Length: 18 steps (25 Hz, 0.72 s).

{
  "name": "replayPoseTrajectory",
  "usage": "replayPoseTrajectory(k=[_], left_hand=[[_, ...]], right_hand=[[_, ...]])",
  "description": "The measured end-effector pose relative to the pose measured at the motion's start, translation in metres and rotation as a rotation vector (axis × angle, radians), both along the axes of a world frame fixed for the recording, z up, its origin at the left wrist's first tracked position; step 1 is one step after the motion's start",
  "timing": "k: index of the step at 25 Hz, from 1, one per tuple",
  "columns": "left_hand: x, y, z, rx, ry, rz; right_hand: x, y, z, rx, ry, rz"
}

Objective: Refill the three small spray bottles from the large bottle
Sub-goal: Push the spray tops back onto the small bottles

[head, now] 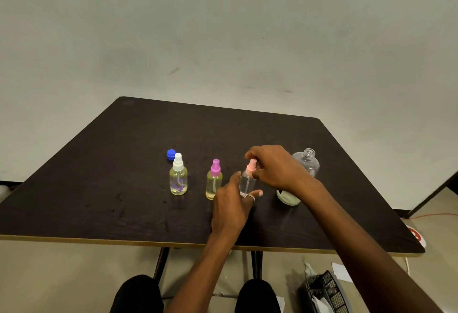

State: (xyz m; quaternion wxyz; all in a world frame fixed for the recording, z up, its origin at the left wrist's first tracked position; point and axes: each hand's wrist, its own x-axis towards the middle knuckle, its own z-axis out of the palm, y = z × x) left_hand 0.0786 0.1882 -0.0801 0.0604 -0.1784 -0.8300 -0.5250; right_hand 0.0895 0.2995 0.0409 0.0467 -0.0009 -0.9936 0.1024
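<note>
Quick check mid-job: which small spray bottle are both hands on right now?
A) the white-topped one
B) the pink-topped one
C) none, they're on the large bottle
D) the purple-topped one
B: the left hand holds the pink-topped bottle by its body while the right hand grips its spray top.

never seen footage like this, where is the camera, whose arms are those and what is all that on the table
There is no machine here: this is one picture from a camera worn on a person's head, looking down at their own arms. On the dark table stand three small spray bottles. The white-topped bottle and the purple-topped bottle hold yellowish liquid. The pink-topped bottle looks clear; the left hand holds its body while the right hand pinches its spray top with its fingers. Behind the right wrist stands the large bottle, its neck open. A blue cap lies behind the white-topped bottle.
</note>
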Motion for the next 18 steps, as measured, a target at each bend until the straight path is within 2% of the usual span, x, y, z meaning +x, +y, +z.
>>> replayPoseTrajectory(k=[4,12,18], left_hand=[[0.007,-0.006,0.000,-0.004,0.012,-0.001],[0.030,-0.032,-0.005,-0.306,0.201,0.006],[0.035,-0.034,-0.022,-0.371,0.333,-0.005]], right_hand=[[0.002,0.001,0.016,0.055,-0.039,0.028],[-0.017,-0.020,0.044,0.068,0.034,0.097],[-0.062,-0.070,0.043,0.047,0.005,0.271]])
